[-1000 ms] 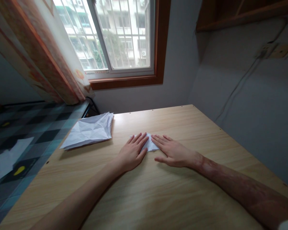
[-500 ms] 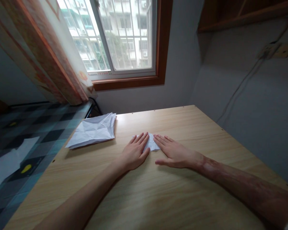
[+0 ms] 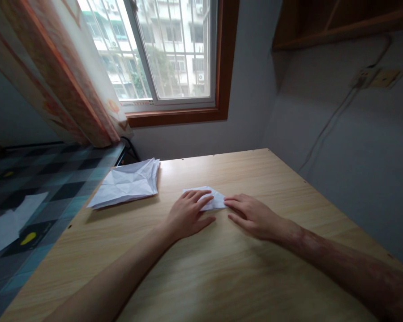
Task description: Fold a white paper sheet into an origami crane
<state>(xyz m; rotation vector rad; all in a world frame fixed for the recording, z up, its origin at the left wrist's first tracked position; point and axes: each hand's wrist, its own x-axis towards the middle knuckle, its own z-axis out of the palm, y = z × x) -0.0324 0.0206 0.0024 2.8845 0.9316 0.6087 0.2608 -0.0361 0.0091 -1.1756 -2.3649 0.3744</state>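
Note:
A small folded sheet of white paper (image 3: pixel 216 199) lies on the wooden table (image 3: pixel 188 277), partly covered by my fingers. My left hand (image 3: pixel 189 214) rests on its left part, fingers apart and thumb stretched out over the table. At the paper's right corner, my right hand (image 3: pixel 251 215) touches it with its fingertips; the thumb is held apart, so this hand is open too. Farther left on the table lies a pile of creased white paper (image 3: pixel 127 182).
Beyond the table's left edge is a surface with a checked cloth (image 3: pixel 70 190), bearing loose white paper (image 3: pixel 15 221). A window (image 3: pixel 177 53) and a curtain (image 3: pixel 70 76) stand behind. On the right wall, a cable runs from a socket (image 3: pixel 372 78) below a wooden shelf (image 3: pixel 342 27).
My right hand has shifted slightly right, uncovering the paper's right corner. My left hand's fingers have bent a little and slid across the paper. The camera view has moved slightly.

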